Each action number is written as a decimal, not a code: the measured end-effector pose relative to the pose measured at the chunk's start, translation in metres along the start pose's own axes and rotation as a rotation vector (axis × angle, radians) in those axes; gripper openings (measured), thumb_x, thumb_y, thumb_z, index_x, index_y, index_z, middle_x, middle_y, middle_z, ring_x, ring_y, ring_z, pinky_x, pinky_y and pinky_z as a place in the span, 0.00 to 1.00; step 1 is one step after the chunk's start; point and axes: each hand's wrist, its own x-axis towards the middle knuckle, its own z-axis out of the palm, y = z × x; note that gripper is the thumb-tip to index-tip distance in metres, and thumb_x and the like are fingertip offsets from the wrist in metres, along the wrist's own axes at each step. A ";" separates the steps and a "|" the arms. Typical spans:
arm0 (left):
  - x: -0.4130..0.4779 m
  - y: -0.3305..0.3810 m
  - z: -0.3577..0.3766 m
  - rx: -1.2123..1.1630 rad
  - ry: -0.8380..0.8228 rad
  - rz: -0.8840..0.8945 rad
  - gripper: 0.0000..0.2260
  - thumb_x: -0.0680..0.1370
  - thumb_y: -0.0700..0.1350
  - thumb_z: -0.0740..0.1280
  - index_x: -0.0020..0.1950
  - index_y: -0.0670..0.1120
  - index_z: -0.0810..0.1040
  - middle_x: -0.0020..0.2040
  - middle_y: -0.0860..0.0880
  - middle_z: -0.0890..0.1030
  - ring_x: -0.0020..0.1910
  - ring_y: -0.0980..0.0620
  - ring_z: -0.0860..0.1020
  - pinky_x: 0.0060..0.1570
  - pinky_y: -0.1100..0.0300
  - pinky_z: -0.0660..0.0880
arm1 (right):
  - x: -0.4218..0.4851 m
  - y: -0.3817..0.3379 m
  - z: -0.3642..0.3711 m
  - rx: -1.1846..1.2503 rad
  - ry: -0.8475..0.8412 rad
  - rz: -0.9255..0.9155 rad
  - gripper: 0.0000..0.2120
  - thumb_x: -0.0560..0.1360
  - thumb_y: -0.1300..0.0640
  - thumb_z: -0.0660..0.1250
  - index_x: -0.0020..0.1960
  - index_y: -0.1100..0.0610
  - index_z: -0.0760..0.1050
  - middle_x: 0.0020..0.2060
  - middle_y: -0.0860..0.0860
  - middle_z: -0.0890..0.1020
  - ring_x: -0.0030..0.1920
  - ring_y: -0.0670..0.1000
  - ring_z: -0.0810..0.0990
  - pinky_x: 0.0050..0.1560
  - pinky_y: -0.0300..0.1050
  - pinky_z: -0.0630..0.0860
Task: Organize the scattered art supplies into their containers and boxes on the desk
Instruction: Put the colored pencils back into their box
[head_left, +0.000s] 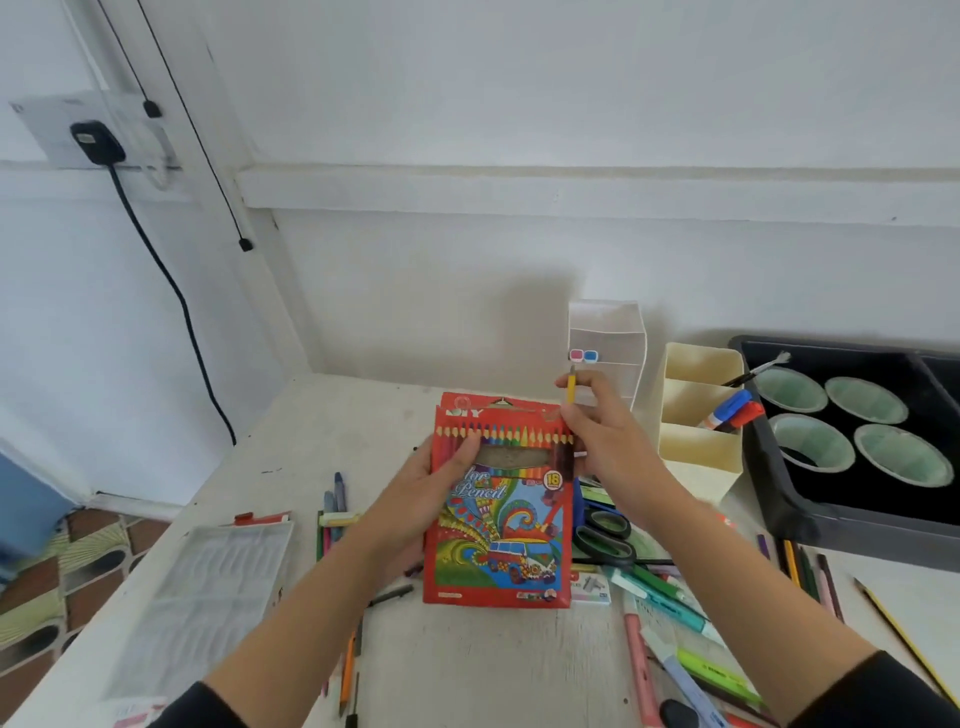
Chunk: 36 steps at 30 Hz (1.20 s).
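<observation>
Pencil box (498, 535) in left hand (428, 491), yellow pencil (571, 389) in right hand (608, 436)

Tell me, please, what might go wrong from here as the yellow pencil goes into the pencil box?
1. The right hand pinches the yellow pencil at the pencil box's top corner; it could miss the opening and drop among the loose pens.
2. The left hand grips the box by one edge only, so pushing the pencil in might tilt it.
</observation>
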 end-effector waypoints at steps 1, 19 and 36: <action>-0.004 -0.007 0.003 -0.003 0.008 0.005 0.18 0.78 0.55 0.68 0.66 0.53 0.73 0.55 0.46 0.86 0.53 0.42 0.85 0.57 0.39 0.80 | -0.004 0.001 -0.001 0.019 0.007 0.004 0.06 0.85 0.55 0.56 0.62 0.50 0.67 0.47 0.55 0.83 0.44 0.49 0.84 0.36 0.43 0.80; -0.063 -0.029 0.005 0.284 0.290 0.316 0.08 0.81 0.50 0.65 0.60 0.56 0.73 0.49 0.56 0.85 0.45 0.52 0.86 0.37 0.63 0.81 | -0.036 0.031 -0.003 -0.121 0.000 0.003 0.01 0.78 0.60 0.69 0.49 0.55 0.79 0.43 0.51 0.86 0.49 0.51 0.85 0.40 0.51 0.85; -0.130 0.000 -0.183 0.157 0.691 0.404 0.08 0.80 0.54 0.67 0.57 0.58 0.72 0.50 0.44 0.86 0.44 0.40 0.86 0.47 0.34 0.81 | -0.063 0.062 0.141 -0.710 -0.520 -0.378 0.07 0.77 0.60 0.67 0.48 0.50 0.82 0.44 0.44 0.83 0.47 0.44 0.79 0.51 0.45 0.78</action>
